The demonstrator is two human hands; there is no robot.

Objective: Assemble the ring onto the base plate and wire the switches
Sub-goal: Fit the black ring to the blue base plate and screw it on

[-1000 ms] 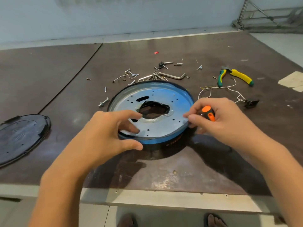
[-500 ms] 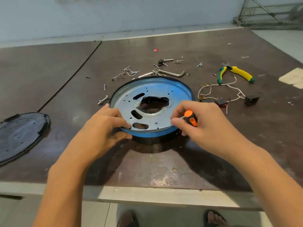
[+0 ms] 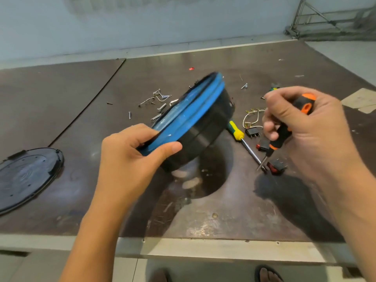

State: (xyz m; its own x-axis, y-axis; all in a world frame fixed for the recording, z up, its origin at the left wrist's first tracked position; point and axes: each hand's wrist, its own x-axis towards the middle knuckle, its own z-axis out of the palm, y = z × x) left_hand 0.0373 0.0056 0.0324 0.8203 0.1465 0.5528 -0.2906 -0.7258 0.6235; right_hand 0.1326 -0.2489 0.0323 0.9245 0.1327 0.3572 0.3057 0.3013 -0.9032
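My left hand point(image 3: 130, 159) grips the near rim of the round assembly point(image 3: 195, 119), a black ring with a blue-filmed metal plate, and holds it tilted steeply off the table, its far edge raised. My right hand point(image 3: 309, 129) is closed on an orange-and-black screwdriver point(image 3: 284, 131), tip pointing down near a red rocker switch point(image 3: 276, 166). White wires point(image 3: 252, 117) and a black switch point(image 3: 252, 132) lie just left of that hand.
A yellow-and-green screwdriver point(image 3: 242, 139) lies right of the assembly. Loose screws point(image 3: 156, 100) are scattered behind it. A black round cover point(image 3: 26, 178) rests at the far left. Paper sheets point(image 3: 362, 100) lie far right. The table's front edge point(image 3: 203, 249) is close.
The assembly lay flat with both hands at its rim; now my left hand has tipped it up on edge, and my right hand has pulled away to the right with the screwdriver.
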